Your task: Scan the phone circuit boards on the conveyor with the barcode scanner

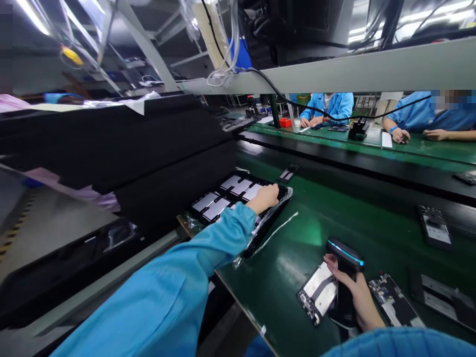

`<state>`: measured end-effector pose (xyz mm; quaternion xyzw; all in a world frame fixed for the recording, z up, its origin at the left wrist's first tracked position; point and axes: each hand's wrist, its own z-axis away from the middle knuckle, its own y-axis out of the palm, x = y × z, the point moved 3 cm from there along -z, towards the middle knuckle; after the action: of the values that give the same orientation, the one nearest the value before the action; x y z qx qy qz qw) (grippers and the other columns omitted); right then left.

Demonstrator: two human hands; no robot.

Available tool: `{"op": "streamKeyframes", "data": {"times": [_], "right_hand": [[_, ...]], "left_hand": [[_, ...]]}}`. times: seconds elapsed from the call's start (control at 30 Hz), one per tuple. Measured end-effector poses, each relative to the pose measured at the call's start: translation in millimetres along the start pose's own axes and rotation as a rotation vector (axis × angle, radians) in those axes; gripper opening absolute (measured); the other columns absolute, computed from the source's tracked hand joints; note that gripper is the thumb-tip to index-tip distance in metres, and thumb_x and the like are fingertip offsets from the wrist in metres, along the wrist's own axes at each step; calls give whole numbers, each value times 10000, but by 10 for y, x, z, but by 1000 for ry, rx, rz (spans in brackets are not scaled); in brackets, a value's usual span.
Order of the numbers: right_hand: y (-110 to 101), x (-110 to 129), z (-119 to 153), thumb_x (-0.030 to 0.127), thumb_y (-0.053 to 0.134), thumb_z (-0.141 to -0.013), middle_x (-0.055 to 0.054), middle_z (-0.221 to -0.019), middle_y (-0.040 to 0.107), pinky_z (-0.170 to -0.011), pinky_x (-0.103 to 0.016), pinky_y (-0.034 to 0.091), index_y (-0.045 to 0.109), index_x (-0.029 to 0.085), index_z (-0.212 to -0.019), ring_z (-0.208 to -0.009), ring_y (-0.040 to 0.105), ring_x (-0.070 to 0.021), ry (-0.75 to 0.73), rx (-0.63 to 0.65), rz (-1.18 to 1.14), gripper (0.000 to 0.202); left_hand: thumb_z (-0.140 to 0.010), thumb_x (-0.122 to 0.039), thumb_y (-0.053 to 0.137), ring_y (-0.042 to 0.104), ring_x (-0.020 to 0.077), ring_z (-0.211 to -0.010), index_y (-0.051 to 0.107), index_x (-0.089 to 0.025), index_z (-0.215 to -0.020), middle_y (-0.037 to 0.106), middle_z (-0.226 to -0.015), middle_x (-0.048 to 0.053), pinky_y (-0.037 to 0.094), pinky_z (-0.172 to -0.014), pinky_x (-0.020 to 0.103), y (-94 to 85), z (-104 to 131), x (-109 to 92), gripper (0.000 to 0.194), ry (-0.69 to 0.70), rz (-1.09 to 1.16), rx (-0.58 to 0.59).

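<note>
My left hand reaches over the right part of a black tray that holds several flat phone parts with silver faces. Its fingers are curled down, and their tips and anything between them are hidden. Close to my body, my right hand is wrapped round a black handheld scanner with a lit blue strip. Beside the scanner an opened phone assembly shows a silver plate and a bared circuit board; a fingertip touches or overlaps its top edge.
More opened phones lie on the green bench: one right of my right hand, others farther right, and a small one beyond the tray. A black panel rises at left. Co-workers sit across a dark channel.
</note>
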<state>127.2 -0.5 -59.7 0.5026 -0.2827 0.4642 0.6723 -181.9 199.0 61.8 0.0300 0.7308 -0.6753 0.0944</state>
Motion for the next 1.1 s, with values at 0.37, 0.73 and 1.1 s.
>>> {"op": "streamKeyframes", "data": {"times": [0.37, 0.73, 1.1], "right_hand": [[19, 59, 37, 334, 851, -584, -88, -1021, 742, -1096, -479, 383, 754, 188, -982, -1060, 639, -317, -66, 142, -144, 436], [-4, 74, 10, 342, 863, -635, -107, -1137, 734, -1107, -485, 391, 744, 182, -968, -1146, 631, -313, -68, 119, -179, 388], [-95, 108, -86, 379, 837, -684, -104, -1165, 736, -1142, -411, 415, 727, 164, -1026, -1209, 624, -269, -21, -53, -185, 419]], "left_hand": [[-861, -247, 560, 578, 171, -606, 546, -178, -1183, 593, -668, -25, 404, -631, 261, 357, 763, -1192, 330, 419, 455, -8], [-853, -298, 610, 608, 161, -645, 541, -186, -1187, 629, -767, -7, 446, -609, 263, 650, 1039, -1012, 359, 375, 789, 269], [-803, -293, 717, 359, 336, -1401, 663, -253, -1140, 405, -1466, 121, 305, -1167, 511, 1093, 2004, -991, 344, 605, 832, 518]]}}
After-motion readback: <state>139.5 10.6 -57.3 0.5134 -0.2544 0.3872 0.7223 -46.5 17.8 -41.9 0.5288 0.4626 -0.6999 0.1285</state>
